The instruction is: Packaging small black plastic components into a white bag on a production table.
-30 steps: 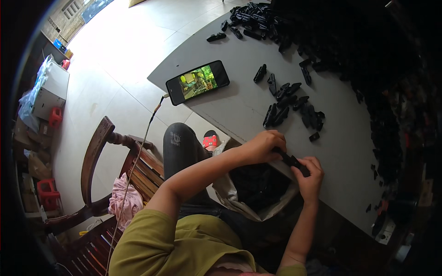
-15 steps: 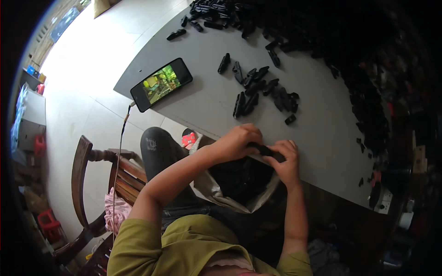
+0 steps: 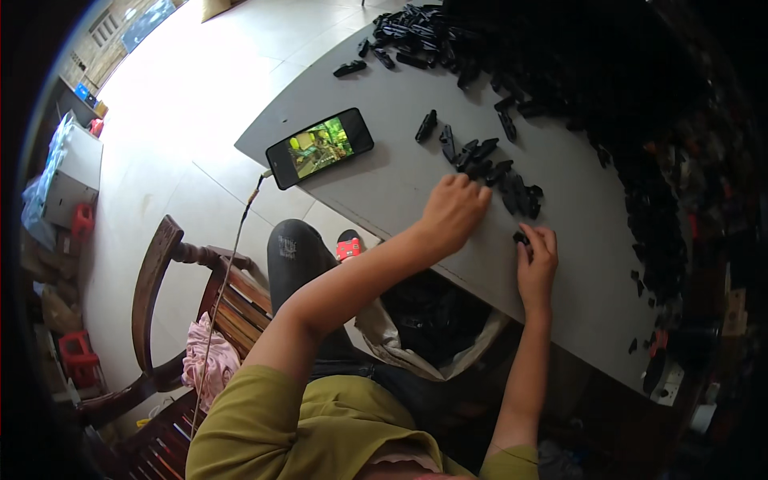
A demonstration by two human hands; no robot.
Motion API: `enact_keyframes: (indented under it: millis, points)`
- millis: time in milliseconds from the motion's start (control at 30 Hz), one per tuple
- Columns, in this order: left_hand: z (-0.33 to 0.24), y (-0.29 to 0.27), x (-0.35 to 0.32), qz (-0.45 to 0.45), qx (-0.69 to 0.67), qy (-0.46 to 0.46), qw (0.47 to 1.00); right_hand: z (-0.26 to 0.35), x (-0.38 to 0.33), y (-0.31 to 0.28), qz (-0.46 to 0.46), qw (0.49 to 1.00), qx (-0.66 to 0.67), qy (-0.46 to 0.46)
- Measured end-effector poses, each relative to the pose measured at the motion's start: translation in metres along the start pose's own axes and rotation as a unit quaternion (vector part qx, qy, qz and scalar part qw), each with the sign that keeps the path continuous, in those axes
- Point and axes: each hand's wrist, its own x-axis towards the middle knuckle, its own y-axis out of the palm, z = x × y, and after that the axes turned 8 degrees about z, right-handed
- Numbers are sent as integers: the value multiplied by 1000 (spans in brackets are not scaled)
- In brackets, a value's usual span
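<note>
My left hand reaches over the table at the near side of a loose group of black, elongated plastic pieces. Its fingers are curled downward, and the hand itself covers whatever lies beneath them. To its right, my right hand rests at the tabletop with thumb and fingers pinched on a small black block. Below the table edge, on my lap side, a pale open sack holds many black pieces.
A phone with a lit screen lies at the table's left corner, its cable hanging down. Heaped black pieces cover the far and right table. A wooden chair with pink cloth stands left.
Both hands have parted and moved from above the sack onto the table. The long black piece they held between them no longer shows. My right hand now pinches the small block. The view has shifted.
</note>
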Motion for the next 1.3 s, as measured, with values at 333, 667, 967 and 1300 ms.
enact_keyframes:
  millis: [333,667,967,1300]
  points:
    - [-5,1,-33,52,-165,42,984,11,-11,-16,85,996,-9,28]
    - [1,14,-37,-43,-167,134,976,5,-22,-2,-7,992,95,82]
    - [5,14,-39,31,-174,174,969,-3,-37,-13,-22,998,-42,52]
    - [1,8,-47,42,-186,164,968,6,-47,-16,-4,994,68,85]
